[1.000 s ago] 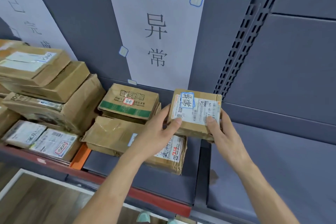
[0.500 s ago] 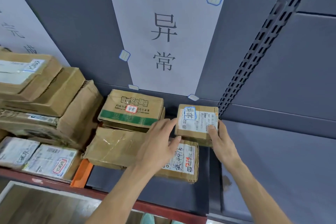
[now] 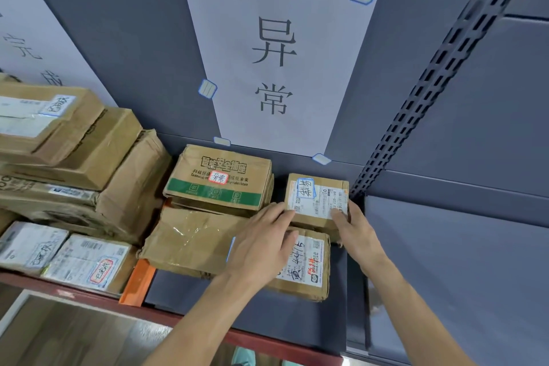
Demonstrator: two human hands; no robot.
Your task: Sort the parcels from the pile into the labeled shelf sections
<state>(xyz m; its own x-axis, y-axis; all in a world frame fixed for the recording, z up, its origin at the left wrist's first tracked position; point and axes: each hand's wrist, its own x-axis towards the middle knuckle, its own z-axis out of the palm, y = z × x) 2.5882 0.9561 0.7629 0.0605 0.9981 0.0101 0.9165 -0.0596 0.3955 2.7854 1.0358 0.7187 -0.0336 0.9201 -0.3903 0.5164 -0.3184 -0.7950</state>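
A small brown parcel [image 3: 316, 199] with a white label and a blue-edged sticker sits on a flat taped parcel [image 3: 208, 239], under the white paper section sign [image 3: 276, 62] on the shelf's back wall. My left hand [image 3: 261, 242] lies over the flat parcel, its straight fingertips touching the small parcel's front left corner. The straight fingers of my right hand [image 3: 358, 230] press on its front right corner and label. Beside it stands a carton with a green stripe [image 3: 219, 180].
A stack of larger brown boxes [image 3: 71, 157] and labelled flat parcels [image 3: 59, 255] fills the section to the left, past an orange divider [image 3: 138, 282]. A slotted upright [image 3: 430, 89] separates a bare grey shelf bay [image 3: 460, 276] on the right. The red shelf edge [image 3: 267, 342] runs along the front.
Both hands carried the small parcel away from me and down onto the flat parcel near the back wall. My grip has loosened to fingertips at its front corners.
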